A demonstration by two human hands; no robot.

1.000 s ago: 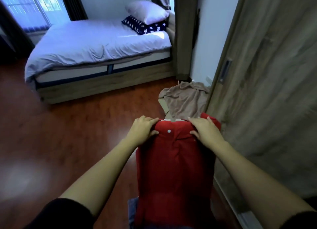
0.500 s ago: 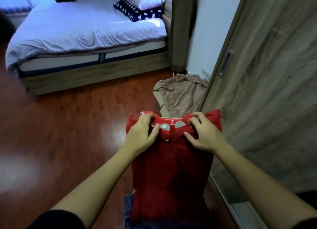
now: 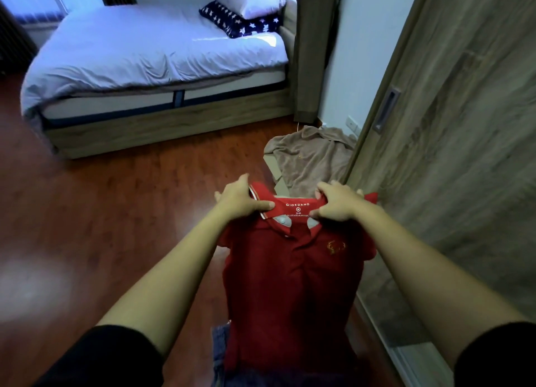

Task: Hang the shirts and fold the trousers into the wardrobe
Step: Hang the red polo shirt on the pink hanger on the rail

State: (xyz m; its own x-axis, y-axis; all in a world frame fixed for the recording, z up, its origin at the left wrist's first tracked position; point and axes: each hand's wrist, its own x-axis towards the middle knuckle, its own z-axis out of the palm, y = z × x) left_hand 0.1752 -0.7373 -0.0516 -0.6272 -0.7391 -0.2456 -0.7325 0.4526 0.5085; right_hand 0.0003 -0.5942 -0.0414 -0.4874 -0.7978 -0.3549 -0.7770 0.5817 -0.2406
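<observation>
Holding shirt [image 3: 293, 270] up by its collar [image 3: 297, 205].
Gripping collar's ends with left hand [image 3: 240, 203] and right hand [image 3: 336, 205], fingers [image 3: 330, 187] curled round fabric; hanging down below and between them, over floor [image 3: 130, 212], beside door [image 3: 464, 125].

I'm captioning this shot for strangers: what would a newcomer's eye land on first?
The red shirt, held up in the middle foreground, with the left hand and right hand each gripping its collar. Behind it a beige garment lies crumpled on the floor beside the wooden door, and a bed with white bedding fills the upper left.
</observation>
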